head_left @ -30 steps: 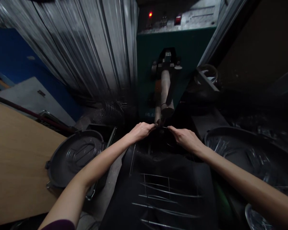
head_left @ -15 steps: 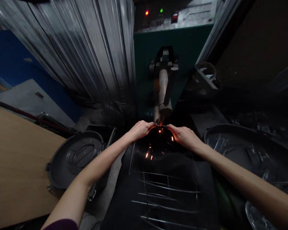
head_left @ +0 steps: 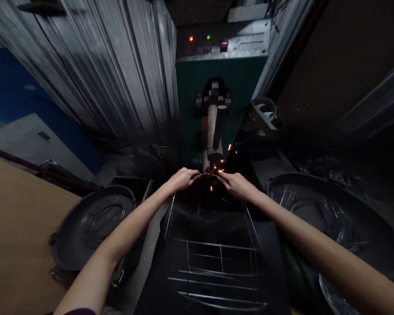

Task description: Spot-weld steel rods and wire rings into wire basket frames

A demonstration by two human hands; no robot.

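Observation:
My left hand is closed in a pinch on the curved upper end of a wire rack. On the other side of that curve my right hand pinches the same metal. Between the hands, the wire meets the tip of a spot welder's electrode arm, and orange sparks fly around my right fingertips. Side wires slope from the hands down to the rack's crossbars, which lie over dark cloth on my lap. The exact contact at the electrode is too dark and small to make out.
The green welder body carries a panel with red and green lights. A dark round basin stands at left, another basin with shiny wire parts at right. A wooden board fills the left edge; corrugated metal sheeting rises behind.
The welder sits lower and further left in view. Sparks that fell below the electrode now scatter beside my right fingertips. More of the rack's side wires shows; both hands keep their grip.

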